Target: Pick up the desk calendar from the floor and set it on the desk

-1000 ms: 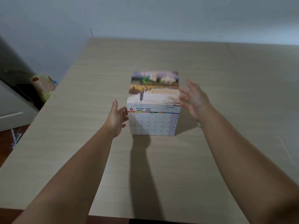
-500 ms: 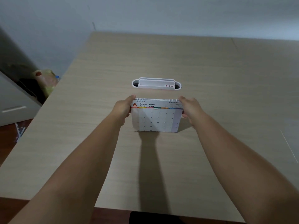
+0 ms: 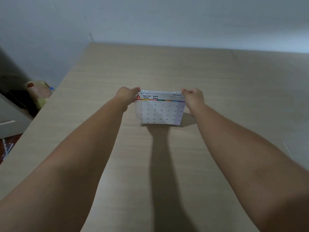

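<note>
From the head camera, looking down along both of your bare forearms, you see a pale wood-grain desk (image 3: 217, 101) that fills most of the view, with a plain grey-white wall (image 3: 167, 19) behind it. The desk calendar (image 3: 159, 109) stands on the desk, well in from every edge, with its June page facing you and its wire spiral binding along the top. Your left hand (image 3: 127, 96) is closed on the calendar's top left corner, and your right hand (image 3: 194, 97) is closed on the top right corner; both pinch it just beside the spirals. The bottom edge looks to be touching the desk, with a shadow running toward you, though you cannot tell from here whether the stand behind is spread open. That is the main risk: if you let go before the base is splayed and settled, the calendar could fold flat or tip over. Letting go unevenly could also twist it askew. Off the desk's left edge, low down, sits a yellowish bag (image 3: 37, 94) with a bottle cap just beside it, well apart from your hands.
</note>
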